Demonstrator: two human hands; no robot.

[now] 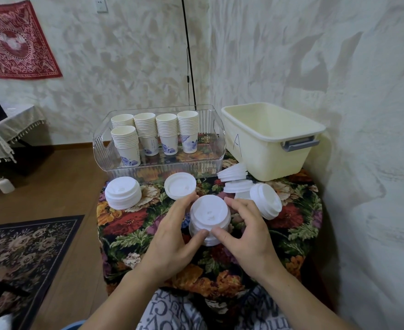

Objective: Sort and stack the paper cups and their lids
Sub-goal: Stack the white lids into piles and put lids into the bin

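A stack of white lids [209, 216] stands in the middle of the flowered table. My left hand [174, 236] grips it from the left and my right hand [245, 233] from the right, both thumbs on its near side. Another lid stack [123, 192] sits at the left, and a single lid [180, 185] lies behind my hands. More lids [265, 200] lie tipped over at the right, with others [234, 173] behind them. Several stacks of paper cups [145, 132] with blue print stand in a clear bin [210, 163].
A cream tub [267, 148] marked "A" stands at the back right against the wall. The flowered tablecloth [129, 225] hangs over the table's left edge. A patterned rug [22, 246] lies on the wooden floor to the left. A black pole [189, 53] rises behind the bin.
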